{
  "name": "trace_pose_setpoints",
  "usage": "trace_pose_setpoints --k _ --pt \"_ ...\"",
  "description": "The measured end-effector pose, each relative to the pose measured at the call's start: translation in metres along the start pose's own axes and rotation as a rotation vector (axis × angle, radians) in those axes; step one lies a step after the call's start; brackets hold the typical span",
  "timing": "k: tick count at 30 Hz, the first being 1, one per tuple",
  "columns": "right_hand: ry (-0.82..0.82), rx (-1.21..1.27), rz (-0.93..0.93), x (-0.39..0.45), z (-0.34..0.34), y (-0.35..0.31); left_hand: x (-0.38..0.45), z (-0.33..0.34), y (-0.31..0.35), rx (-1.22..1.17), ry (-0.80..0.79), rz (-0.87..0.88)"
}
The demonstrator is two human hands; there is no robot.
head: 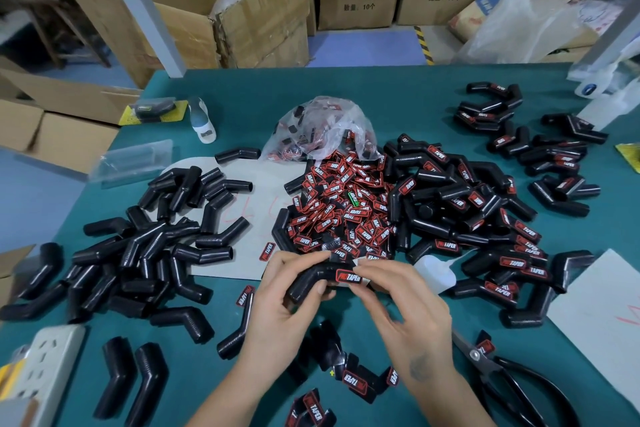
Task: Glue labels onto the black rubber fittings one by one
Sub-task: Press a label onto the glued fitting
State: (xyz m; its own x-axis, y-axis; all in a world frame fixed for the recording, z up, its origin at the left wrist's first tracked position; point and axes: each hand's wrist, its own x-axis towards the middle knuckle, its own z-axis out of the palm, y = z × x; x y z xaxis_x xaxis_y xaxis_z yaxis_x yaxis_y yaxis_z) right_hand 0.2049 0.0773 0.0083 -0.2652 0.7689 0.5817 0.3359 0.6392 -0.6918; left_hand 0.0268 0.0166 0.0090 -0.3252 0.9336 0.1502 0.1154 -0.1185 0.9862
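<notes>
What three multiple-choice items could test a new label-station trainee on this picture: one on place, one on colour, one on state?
1. The unlabelled fittings pile lies:
A. left of the label heap
B. right of it
C. in a carton

2. The loose labels are mostly:
A. yellow and white
B. red and black
C. plain blue

3. The held fitting:
A. is bare
B. bears a label
C. is cut apart

Key: 1 A, bare black elbows lie on that side; 2 B, red frames on black; 3 B, the left hand grips it while the right hand fingers its red label.
</notes>
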Motion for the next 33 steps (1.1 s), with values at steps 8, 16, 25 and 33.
trace_pose_setpoints --k 8,16,25,33 --pt "0.006 -0.109 -0.103 -0.0037 0.0026 0.0045 -0.0006 0.0025 0.0013 0.02 -0.054 0.032" --pt "-0.021 -0.112 -0.096 -0.0055 0.0039 0.0075 -0.0018 0.0025 0.0026 0.109 -0.053 0.064" --pt "-0.02 -0.079 -0.083 -0.0055 0.0057 0.0078 -0.0012 0.0037 0.0044 0.15 -0.052 0.081" --pt "-0.028 -0.082 -0.084 -0.0051 0.0054 0.0058 -0.0005 0.0044 0.0066 0.169 -0.022 0.068"
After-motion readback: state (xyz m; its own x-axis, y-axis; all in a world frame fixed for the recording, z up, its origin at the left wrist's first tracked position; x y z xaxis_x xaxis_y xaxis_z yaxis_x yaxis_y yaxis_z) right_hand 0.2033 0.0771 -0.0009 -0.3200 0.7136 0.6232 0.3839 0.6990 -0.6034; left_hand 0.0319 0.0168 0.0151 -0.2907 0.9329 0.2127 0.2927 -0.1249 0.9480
